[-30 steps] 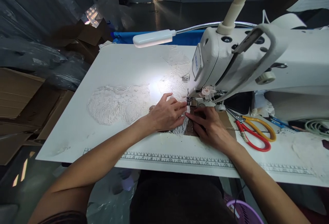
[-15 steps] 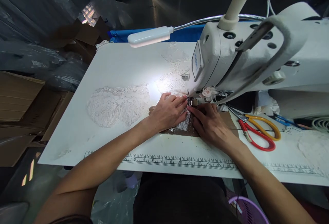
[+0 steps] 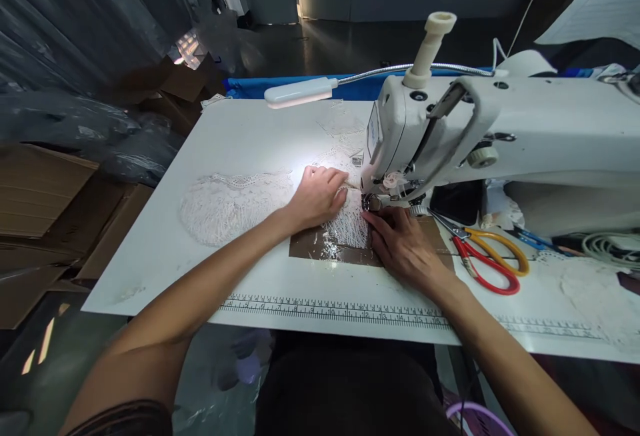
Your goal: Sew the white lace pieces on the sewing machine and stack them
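White fringed lace (image 3: 350, 228) lies under the needle area of a white sewing machine (image 3: 395, 123). My left hand (image 3: 320, 197) is closed on the lace's upper edge, left of the presser foot (image 3: 373, 203), with fingers curled. Just right of the fringe, my right hand (image 3: 403, 239) has its fingertips closed at the lace's edge, close to the foot; the exact grip is partly hidden. Beneath the fringe a shiny brown taped patch (image 3: 320, 246) covers part of the table. More white lace (image 3: 225, 209) spreads out to the left.
Scissors with red and orange handles (image 3: 493, 259) lie right of my right hand, near blue-handled snips (image 3: 533, 239). A lamp (image 3: 300, 92) reaches over the white table (image 3: 165, 249). A printed ruler (image 3: 330, 313) runs along its front edge. Cardboard boxes (image 3: 45, 189) stand at left.
My left hand has shifted slightly left and up from the foot, its fingers more curled, uncovering more fringe and brown patch. My right hand stays beside the foot. The camera view has shifted.
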The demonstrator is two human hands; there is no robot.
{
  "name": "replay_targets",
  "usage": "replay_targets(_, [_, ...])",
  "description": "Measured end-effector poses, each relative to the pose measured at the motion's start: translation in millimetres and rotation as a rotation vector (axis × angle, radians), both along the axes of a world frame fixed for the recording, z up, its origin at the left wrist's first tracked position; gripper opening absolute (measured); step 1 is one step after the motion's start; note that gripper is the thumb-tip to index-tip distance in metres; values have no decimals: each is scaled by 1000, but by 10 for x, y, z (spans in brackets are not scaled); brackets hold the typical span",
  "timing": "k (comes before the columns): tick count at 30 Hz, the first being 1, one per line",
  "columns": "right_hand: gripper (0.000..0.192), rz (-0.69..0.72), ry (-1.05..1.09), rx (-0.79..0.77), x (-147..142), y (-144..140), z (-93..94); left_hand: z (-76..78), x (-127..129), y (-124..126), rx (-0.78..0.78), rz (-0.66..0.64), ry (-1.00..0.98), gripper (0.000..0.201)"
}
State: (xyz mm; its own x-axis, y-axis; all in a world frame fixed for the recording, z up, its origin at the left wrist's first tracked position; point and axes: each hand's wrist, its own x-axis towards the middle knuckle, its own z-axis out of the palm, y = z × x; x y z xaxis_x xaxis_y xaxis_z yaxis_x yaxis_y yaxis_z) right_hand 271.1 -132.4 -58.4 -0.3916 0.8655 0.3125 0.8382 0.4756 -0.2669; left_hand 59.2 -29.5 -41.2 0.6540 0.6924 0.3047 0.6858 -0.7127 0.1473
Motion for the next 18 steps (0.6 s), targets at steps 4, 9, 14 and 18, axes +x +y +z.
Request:
replay_targets(4, [44, 23, 112, -74, 103, -50, 31, 57, -157, 125, -51, -101, 12, 40])
replay_targets(9, [41, -13, 220, -100, 261, -129, 151, 114, -168, -167, -25, -257, -21, 31])
replay_targets(14, [36, -27, 287, -112, 296, -197, 216, 67, -127, -379, -115, -450, -86, 23])
replay_targets(18, [35, -14, 308, -137, 285, -228, 227, -17, -104, -395, -158, -441, -156, 20])
